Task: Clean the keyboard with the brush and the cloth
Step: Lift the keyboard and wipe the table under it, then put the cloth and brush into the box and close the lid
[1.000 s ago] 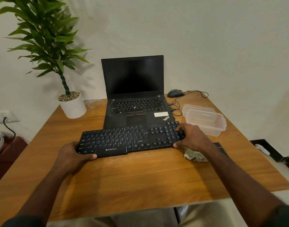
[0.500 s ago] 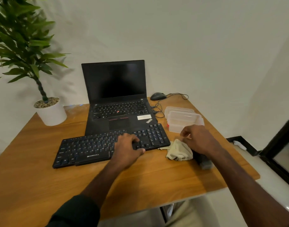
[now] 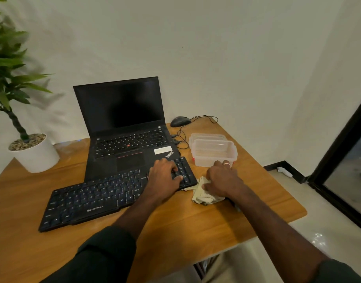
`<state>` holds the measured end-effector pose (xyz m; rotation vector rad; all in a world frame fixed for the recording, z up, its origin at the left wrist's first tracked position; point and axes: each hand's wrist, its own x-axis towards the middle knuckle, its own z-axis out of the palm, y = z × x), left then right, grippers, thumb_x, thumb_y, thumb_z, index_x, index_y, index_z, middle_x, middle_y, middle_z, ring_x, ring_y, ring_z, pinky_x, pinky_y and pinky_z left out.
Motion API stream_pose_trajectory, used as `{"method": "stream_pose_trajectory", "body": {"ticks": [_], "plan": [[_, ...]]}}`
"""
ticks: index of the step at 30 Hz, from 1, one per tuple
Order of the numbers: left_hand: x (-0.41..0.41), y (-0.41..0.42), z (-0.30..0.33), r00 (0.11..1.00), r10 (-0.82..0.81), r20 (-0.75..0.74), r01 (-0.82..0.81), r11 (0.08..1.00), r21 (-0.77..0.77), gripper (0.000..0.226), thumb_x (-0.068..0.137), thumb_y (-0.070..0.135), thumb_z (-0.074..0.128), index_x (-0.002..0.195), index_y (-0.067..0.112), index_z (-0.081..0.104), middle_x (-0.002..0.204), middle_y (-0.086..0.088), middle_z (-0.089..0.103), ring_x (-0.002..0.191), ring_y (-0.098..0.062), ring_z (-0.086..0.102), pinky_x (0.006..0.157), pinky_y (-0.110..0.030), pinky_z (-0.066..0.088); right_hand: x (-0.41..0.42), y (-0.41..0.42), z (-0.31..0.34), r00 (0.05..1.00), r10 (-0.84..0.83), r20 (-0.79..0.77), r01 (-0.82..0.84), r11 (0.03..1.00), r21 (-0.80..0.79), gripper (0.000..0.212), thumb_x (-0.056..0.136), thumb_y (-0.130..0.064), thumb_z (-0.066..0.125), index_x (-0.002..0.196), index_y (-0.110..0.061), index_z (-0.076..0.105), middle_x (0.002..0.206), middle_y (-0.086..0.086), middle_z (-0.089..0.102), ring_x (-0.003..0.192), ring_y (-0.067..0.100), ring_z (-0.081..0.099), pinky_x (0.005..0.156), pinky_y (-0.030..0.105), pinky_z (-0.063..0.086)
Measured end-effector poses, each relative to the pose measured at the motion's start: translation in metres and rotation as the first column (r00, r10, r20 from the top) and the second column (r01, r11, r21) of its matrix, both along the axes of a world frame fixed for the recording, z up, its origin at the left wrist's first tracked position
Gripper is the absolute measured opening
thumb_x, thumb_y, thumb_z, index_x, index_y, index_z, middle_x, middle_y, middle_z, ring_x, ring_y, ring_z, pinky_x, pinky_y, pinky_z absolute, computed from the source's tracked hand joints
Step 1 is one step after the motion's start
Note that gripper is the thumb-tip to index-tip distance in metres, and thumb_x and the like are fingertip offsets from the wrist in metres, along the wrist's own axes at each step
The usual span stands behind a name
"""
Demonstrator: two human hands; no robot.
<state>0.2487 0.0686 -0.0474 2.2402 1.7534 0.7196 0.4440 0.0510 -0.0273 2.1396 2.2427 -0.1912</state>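
Both hands down: left hand [image 3: 165, 176] on keyboard [image 3: 97, 199], right hand [image 3: 222, 178] on cloth [image 3: 202, 196].

The left hand [image 3: 165, 176] covers the keyboard's [image 3: 106, 199] right-hand keys. The right hand [image 3: 222, 180] hides part of the cloth [image 3: 202, 196]; its fingertips cannot be made out. The plant [image 3: 5, 78] is blurred and cut off at the left edge.

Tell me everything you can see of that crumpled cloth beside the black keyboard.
The cloth is a small, pale beige rag, soft-looking and crumpled into a loose heap. It lies on the wooden table just off the right end of the keyboard, one corner reaching the keyboard's edge. The right hand rests on top of it, hiding its far part.
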Motion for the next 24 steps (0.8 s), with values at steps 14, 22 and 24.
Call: {"method": "stream_pose_trajectory", "body": {"ticks": [14,22,24], "plan": [[0.025,0.029,0.012,0.882,-0.227,0.412,0.288,0.953,-0.092,0.021,0.089,0.043,0.067,0.092,0.023,0.073,0.089,0.002,0.071,0.088,-0.020,0.065,0.079,-0.044,0.056,0.042,-0.006,0.041,0.641,0.030,-0.767,0.029,0.998,0.064,0.021,0.089,-0.033,0.075,0.090,-0.015,0.065,0.094,0.000,0.070,0.092,0.017,0.066,0.079,0.044,0.057],[0.046,0.023,0.030,0.805,-0.258,0.534,0.339,0.939,-0.057,0.061,0.061,0.061,0.078,0.116,0.036,0.066,0.118,0.007,0.054,0.112,-0.010,0.049,0.082,-0.019,0.041,0.033,0.007,0.022,0.479,0.097,-0.872,0.088,0.984,0.158,0.016,0.084,-0.025,0.080,0.083,-0.016,0.067,0.084,0.001,0.072,0.083,0.018,0.068,0.075,0.047,0.057],[0.044,0.026,0.034,0.786,-0.262,0.560,0.360,0.930,-0.069,0.056,0.059,0.053,0.085,0.109,0.031,0.069,0.113,0.001,0.056,0.106,-0.012,0.052,0.079,-0.020,0.043,0.035,0.008,0.019,0.433,0.090,-0.897,0.105,0.983,0.149,0.021,0.081,-0.030,0.082,0.084,-0.015,0.068,0.086,0.004,0.073,0.085,0.024,0.070,0.075,0.050,0.058]]}}
